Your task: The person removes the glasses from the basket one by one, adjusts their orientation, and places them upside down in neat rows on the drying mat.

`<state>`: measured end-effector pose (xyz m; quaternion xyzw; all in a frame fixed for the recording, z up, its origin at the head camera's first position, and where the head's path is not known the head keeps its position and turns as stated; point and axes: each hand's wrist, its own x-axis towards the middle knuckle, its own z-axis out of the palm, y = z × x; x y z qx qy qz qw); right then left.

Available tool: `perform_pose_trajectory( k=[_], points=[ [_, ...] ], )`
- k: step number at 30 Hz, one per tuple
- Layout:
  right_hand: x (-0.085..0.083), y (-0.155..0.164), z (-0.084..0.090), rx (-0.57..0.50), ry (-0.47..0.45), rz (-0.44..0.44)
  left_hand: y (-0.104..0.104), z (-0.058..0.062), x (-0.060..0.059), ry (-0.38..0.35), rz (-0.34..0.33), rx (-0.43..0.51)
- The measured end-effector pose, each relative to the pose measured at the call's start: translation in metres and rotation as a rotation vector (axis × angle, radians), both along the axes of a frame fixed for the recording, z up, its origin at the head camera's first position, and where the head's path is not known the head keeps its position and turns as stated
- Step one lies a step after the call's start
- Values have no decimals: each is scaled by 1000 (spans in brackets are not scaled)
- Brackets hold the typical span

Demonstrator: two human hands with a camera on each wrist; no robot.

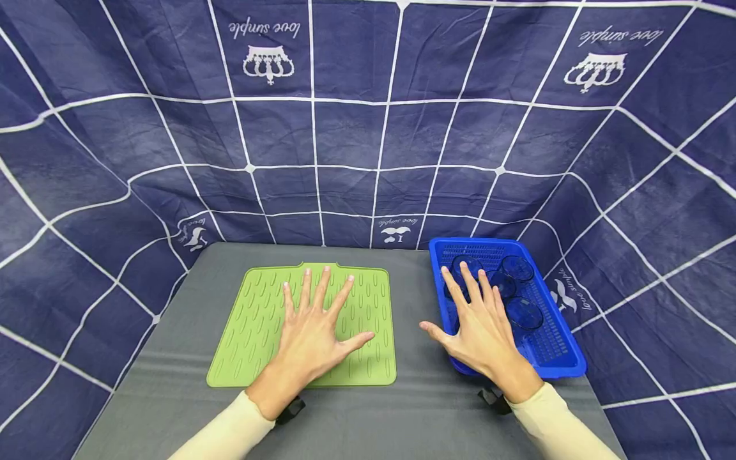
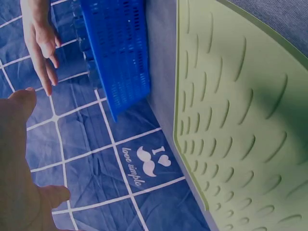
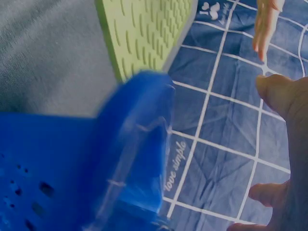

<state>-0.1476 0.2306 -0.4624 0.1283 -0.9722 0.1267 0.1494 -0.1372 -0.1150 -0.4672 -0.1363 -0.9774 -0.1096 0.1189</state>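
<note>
My left hand [image 1: 319, 322] is spread palm down, fingers straight, over the middle of a green ribbed mat [image 1: 259, 319] on the grey table [image 1: 414, 409]. It holds nothing. My right hand [image 1: 474, 322] is also spread with straight fingers, over the left rim of a blue perforated basket [image 1: 554, 358]. Several clear glasses [image 1: 524, 313] stand in the basket beside that hand's fingers. In the right wrist view one glass [image 3: 139, 154] shows blurred by the basket wall [image 3: 53, 159]. I cannot tell whether either palm touches what lies below it.
The mat [image 2: 240, 120] and the basket [image 2: 120, 48] lie side by side with a strip of grey table between them. A dark blue cloth [image 1: 368, 128] with white lines hangs behind and on both sides of the table.
</note>
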Motion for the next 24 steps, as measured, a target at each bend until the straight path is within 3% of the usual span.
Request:
perform_pose_trajectory(
  k=[11,24],
  points=[
    [-9,10,14,-27,21,17,12,-1,2,-2,-11,66],
    [-30,26,26,-31,-23,14,35,0,6,-82,-37,177]
  ],
)
